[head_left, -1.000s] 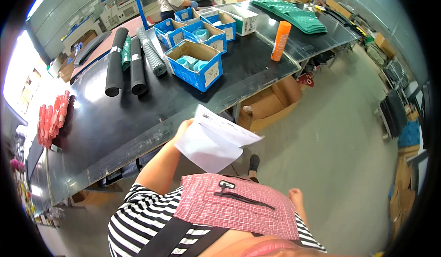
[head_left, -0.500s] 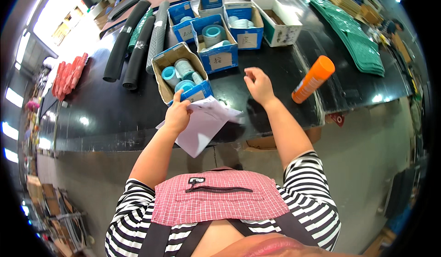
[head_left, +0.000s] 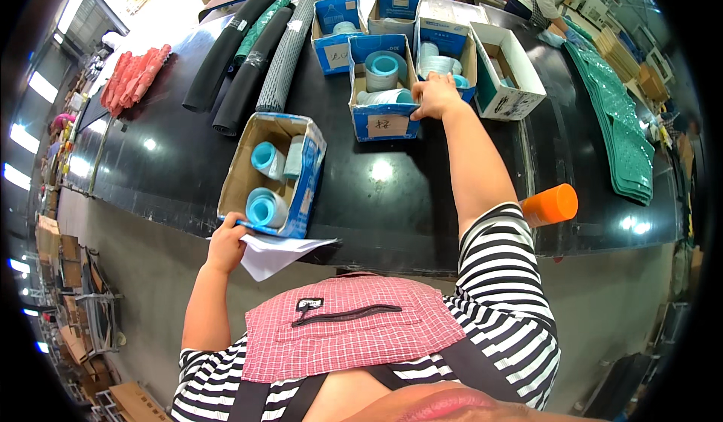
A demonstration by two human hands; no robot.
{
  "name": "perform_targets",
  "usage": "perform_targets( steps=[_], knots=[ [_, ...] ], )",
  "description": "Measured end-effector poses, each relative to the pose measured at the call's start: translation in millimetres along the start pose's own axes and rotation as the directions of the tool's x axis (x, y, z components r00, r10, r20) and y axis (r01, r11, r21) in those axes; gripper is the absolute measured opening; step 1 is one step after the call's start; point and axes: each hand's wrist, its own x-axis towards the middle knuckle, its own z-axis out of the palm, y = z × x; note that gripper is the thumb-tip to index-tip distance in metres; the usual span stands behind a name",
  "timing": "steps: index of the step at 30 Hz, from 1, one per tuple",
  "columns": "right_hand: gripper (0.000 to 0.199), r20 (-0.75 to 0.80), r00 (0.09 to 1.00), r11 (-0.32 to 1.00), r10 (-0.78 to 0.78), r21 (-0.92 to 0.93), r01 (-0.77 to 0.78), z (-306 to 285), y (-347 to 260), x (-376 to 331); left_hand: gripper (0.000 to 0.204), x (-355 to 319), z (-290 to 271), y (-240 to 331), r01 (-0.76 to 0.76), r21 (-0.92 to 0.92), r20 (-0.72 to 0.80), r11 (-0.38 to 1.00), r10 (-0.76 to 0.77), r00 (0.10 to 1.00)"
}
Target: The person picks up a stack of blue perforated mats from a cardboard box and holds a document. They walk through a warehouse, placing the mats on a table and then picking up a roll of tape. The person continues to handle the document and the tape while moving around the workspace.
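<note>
My left hand [head_left: 227,243] is closed on the near left corner of a blue cardboard box [head_left: 305,196] with rolls of pale tape-like material [head_left: 265,208] inside, each with a turquoise core. White paper sheets [head_left: 280,253] stick out beneath that corner, beside my fingers, over the table's near edge. Farther off, my right hand [head_left: 437,96] is closed round the right corner of another open blue box [head_left: 385,126], which carries a handwritten label and holds similar rolls [head_left: 382,69]. Its fingertips are partly hidden at the rim.
More blue boxes [head_left: 335,51] and a white-green box [head_left: 520,105] stand behind on the black table [head_left: 361,230]. Dark rolled sheets [head_left: 218,53] and red bundles [head_left: 135,79] lie left. An orange cylinder [head_left: 553,205] is by my right sleeve; green sheets [head_left: 621,136] and another person [head_left: 538,0] are beyond.
The near box has moved left and toward me with my left hand, apart from the others. My right hand has reached forward from above the table to the labelled box's corner.
</note>
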Motion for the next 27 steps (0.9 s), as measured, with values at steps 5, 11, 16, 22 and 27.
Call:
perform_targets(
  steps=[5,11,16,22,27],
  knots=[
    [0.027,-0.385,0.897,0.95,-0.218,0.128,0.286,35.1,-17.1,-53.4,0.022,-10.4,-9.5,-25.0,-0.053,-0.022,-0.011,0.998,0.053,0.999],
    [0.033,-0.472,0.851,0.864,-0.231,0.303,0.403,52.6,-69.7,-175.7,0.023,-4.8,-8.2,-33.7,-0.063,-0.088,-0.007,0.994,0.063,0.998],
    [0.039,-0.44,0.878,0.897,-0.188,0.287,0.336,52.6,-85.7,-191.5,0.024,7.5,-4.4,-33.6,-0.099,-0.087,-0.037,0.991,0.096,0.995],
    [0.037,-0.471,0.83,0.892,-0.299,0.171,0.418,42.4,-73.0,-128.7,0.022,36.9,-1.7,-14.7,-0.211,-0.121,-0.106,0.97,0.199,0.974],
    [0.042,-0.465,0.745,0.822,-0.478,0.063,0.567,32.0,-74.0,-88.6,0.027,23.8,21.7,-24.2,-0.148,-0.178,-0.121,0.973,0.127,0.984]
  ],
)
